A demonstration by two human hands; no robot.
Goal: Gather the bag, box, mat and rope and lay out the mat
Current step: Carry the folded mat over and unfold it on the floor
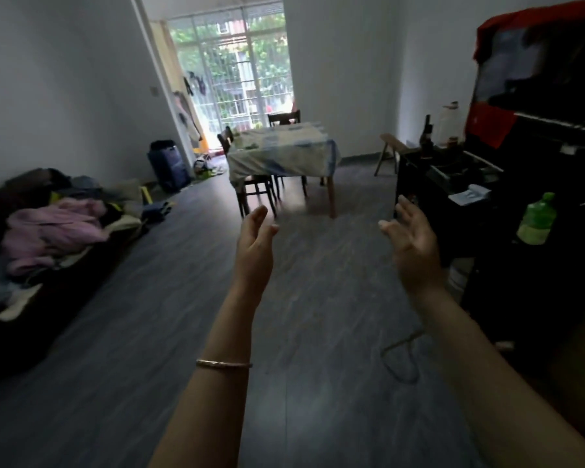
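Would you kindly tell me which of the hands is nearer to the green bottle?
Right. The right hand hovers open to the left of the green bottle; the left hand is farther left, over the floor.

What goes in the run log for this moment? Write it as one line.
left hand: open, empty | right hand: open, empty | looped cord: on floor, untouched | stage: nothing held
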